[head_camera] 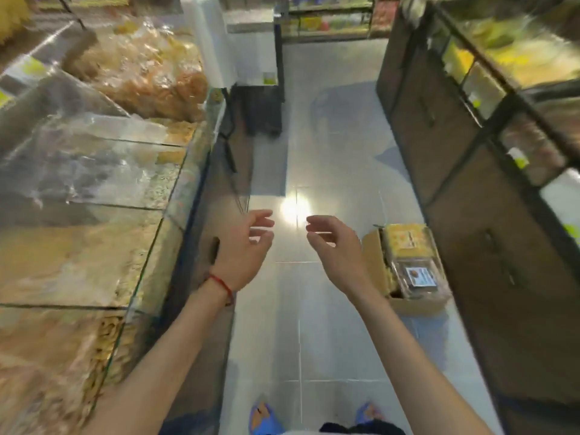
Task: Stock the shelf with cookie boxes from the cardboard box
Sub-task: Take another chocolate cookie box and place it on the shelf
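The open brown cardboard box sits on the pale tiled floor against the dark wooden shelf, two clear plastic cookie boxes showing inside, while the left hand and right hand, loosely curled and empty, hang over the open aisle.

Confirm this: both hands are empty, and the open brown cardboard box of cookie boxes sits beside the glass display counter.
Not quite. In the head view the open brown cardboard box sits beside the dark wooden cabinet, across the aisle from the glass display counter. Left hand and right hand are empty.
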Demonstrator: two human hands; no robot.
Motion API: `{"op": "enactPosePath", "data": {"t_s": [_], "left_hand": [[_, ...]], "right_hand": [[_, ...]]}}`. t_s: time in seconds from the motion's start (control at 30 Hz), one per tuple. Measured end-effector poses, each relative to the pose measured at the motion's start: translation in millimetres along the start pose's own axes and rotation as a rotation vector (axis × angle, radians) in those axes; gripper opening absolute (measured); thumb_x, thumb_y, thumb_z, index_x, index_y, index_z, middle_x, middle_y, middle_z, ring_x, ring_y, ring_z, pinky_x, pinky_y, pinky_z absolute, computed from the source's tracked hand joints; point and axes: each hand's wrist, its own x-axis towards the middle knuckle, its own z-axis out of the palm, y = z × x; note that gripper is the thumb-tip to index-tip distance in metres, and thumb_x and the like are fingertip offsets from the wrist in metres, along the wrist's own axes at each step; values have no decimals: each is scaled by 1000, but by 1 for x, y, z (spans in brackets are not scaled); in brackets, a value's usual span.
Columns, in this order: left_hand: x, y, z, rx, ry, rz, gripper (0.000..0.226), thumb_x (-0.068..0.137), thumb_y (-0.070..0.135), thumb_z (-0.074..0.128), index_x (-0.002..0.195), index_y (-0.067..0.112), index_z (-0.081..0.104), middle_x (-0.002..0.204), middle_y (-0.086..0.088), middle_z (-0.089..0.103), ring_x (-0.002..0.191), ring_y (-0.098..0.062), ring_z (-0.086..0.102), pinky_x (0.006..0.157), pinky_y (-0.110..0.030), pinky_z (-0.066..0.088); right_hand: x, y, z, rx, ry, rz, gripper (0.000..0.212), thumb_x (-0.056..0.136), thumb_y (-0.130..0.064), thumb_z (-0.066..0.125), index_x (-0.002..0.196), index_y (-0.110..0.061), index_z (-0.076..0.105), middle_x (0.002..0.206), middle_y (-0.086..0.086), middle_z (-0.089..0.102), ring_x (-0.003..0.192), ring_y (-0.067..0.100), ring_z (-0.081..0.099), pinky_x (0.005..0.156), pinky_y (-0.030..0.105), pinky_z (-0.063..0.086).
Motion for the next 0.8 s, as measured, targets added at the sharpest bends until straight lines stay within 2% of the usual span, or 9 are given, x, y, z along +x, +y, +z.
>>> {"op": "enactPosePath", "data": {"t_s": [0.13,0.2,0.27,0.33,0.43,0.5,0.6,0.73,0.8], "left_hand": [[11,38,93,-6,-131,9,31,94,13,58,120,29,60,104,18,65,92,8,61,73,-2,44],[17,57,139,-33,-192,12,30,93,12,58,118,30,61,104,16,67,90,9,61,73,-3,45],[22,72,179,-39,-243,17,30,92,11,59,117,28,63,105,13,69,89,5,62,73,-5,46],[42,94,256,-32,-349,5,30,92,10,59,117,26,65,104,11,70,88,2,64,74,-6,47],[53,101,277,-46,-380,-12,31,92,9,59,119,24,65,106,8,70,92,-2,64,75,-4,46],[61,100,289,-30,-403,-1,31,93,8,59,120,21,64,107,6,70,94,-3,64,74,-3,45],[101,100,341,1,-510,-5,30,92,5,59,119,17,65,107,1,69,90,2,62,72,-1,44],[165,87,402,51,-657,-14,28,93,7,58,118,17,65,112,2,66,90,1,60,68,3,41],[201,77,430,100,-729,-10,28,93,7,58,118,17,65,114,2,65,94,-7,60,70,1,41]], "right_hand": [[-3,43,-92,28,105,78,24,96,-11,63,116,-24,68,107,-12,71,95,1,66,80,11,50],[-4,65,-135,26,144,119,25,96,-10,63,117,-21,69,108,-11,71,97,2,66,80,10,48],[-5,82,-173,15,175,147,25,96,-9,63,118,-21,68,107,-14,70,96,-6,64,79,6,45],[5,120,-238,18,251,234,25,97,-10,62,119,-23,67,106,-19,68,92,-14,61,75,1,43],[9,138,-257,4,282,280,26,98,-12,61,121,-23,67,111,-14,69,101,-4,62,73,1,45],[13,145,-266,26,306,304,26,97,-12,62,120,-21,69,114,-11,70,103,2,64,78,9,51],[42,177,-296,42,392,378,27,96,-9,62,120,-18,70,112,-8,71,103,6,66,88,29,56],[91,213,-321,58,508,463,22,96,-1,62,111,-15,70,101,-11,69,84,-13,61,77,15,49],[114,233,-331,87,588,536,22,96,2,60,113,-9,69,100,-3,68,77,-12,61,67,10,49]]}}
